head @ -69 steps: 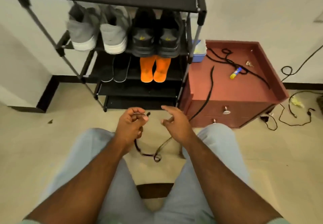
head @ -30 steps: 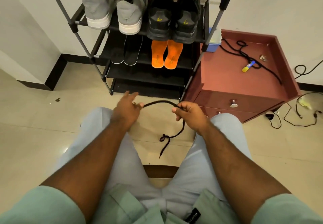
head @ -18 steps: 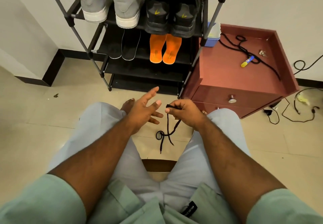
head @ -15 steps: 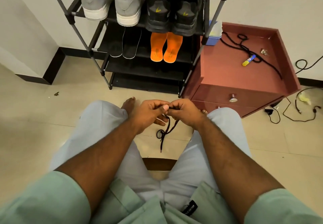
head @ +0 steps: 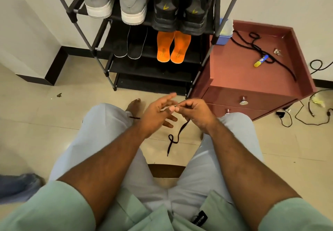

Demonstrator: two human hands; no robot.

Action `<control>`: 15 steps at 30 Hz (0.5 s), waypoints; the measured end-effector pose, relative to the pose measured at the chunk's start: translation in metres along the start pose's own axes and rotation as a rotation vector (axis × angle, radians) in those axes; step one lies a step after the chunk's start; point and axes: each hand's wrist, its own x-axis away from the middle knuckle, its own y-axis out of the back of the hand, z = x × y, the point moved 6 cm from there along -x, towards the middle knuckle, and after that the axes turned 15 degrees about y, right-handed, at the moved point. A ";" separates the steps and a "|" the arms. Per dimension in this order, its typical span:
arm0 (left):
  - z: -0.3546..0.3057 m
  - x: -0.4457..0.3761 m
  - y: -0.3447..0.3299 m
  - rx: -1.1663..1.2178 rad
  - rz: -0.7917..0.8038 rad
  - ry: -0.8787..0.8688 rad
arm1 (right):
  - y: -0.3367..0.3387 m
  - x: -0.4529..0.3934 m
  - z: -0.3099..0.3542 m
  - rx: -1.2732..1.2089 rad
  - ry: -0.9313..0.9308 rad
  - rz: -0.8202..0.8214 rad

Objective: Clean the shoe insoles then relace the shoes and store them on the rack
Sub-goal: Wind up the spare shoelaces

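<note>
My right hand [head: 195, 112] pinches the black lace [head: 177, 135] dangling below it, my left hand [head: 158, 113] is spread open just beside, seemingly touching its tip; that small loop could cinch into a knot if pulled.

We saw a pale, glossy tiled floor [head: 45, 131] that caught a soft sheen of light, and plain off-white walls [head: 28, 23] edged at the bottom with a dark skirting board [head: 55, 64]. To the right stood a reddish-brown cabinet [head: 252, 93] — two drawers with metal knobs [head: 243, 100], a raised lip round its top — and black cables [head: 306, 115] trailed over the floor beside it.
</note>
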 end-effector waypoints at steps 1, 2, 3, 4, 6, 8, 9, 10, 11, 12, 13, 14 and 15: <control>0.000 -0.002 -0.002 -0.012 -0.027 0.003 | -0.001 0.000 0.000 -0.004 0.002 -0.001; 0.000 -0.004 0.003 -0.016 -0.078 0.015 | 0.002 0.000 0.000 -0.005 -0.002 -0.017; 0.004 -0.008 0.014 -0.013 -0.137 0.027 | 0.007 0.000 -0.001 -0.004 -0.013 -0.038; 0.006 -0.012 0.027 -0.002 -0.206 0.035 | 0.015 0.001 -0.003 -0.003 -0.024 -0.058; 0.014 -0.019 0.058 0.056 -0.377 0.047 | 0.030 0.003 -0.007 -0.010 -0.031 -0.102; 0.022 -0.021 0.076 0.058 -0.463 0.081 | 0.038 0.003 -0.010 -0.024 -0.027 -0.146; 0.023 -0.022 0.073 0.028 -0.434 0.101 | 0.038 0.002 -0.010 -0.028 -0.025 -0.156; 0.023 -0.021 0.064 0.003 -0.360 0.108 | 0.033 0.002 -0.008 -0.032 -0.021 -0.147; 0.022 -0.020 0.049 -0.012 -0.254 0.099 | 0.026 0.000 -0.006 -0.034 -0.016 -0.121; 0.018 -0.017 0.031 -0.029 -0.145 0.091 | 0.017 -0.001 -0.003 -0.038 -0.010 -0.086; 0.015 -0.014 0.014 -0.034 -0.060 0.074 | 0.008 -0.001 0.000 -0.039 -0.001 -0.051; 0.013 -0.012 0.002 -0.035 -0.010 0.055 | 0.001 -0.002 0.001 -0.034 0.004 -0.027; 0.012 -0.012 -0.004 -0.044 -0.006 0.045 | -0.003 -0.002 0.002 -0.029 0.008 -0.018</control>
